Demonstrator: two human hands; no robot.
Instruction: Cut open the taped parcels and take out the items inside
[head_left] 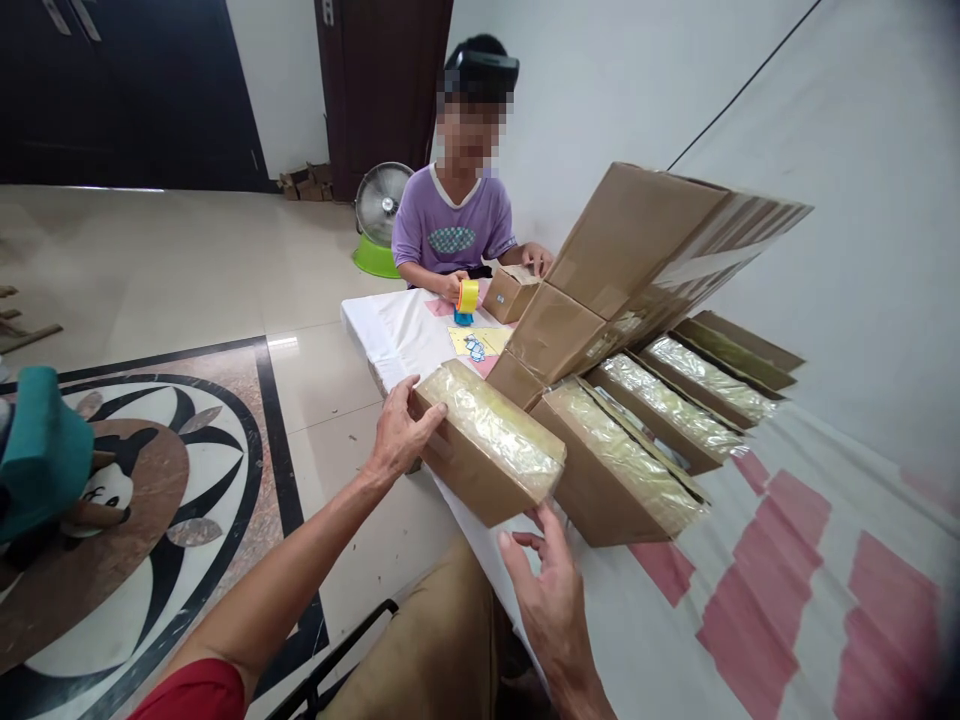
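A taped cardboard box [487, 455] sits tilted at the near-left edge of the bench [787, 600], its top face covered in glossy clear tape. The left hand [397, 430] presses against the box's end at 9 o'clock, thumb lying on the top edge and fingers spread flat on the side, so it holds the box. The right hand [551, 590] hovers at 6 o'clock of the box, just below its lower corner, fingers loosely open and curled, holding nothing; whether a fingertip touches the box I cannot tell.

At 3 o'clock, just beside it, stands a second taped box [615, 470], and further toward 2 o'clock run two more like it [667, 410] and [712, 375]. Above them, at 1 o'clock, flattened cardboard sheets [637, 260] lean in a stack. The bench carries a white cloth with pink blocks.

At 12 o'clock, well apart, another person in a purple shirt [450, 235] sits at the bench's far end with a yellow tape roll on a blue dispenser [466, 300] and a small open carton [511, 293]. Behind stands a floor fan [381, 210].
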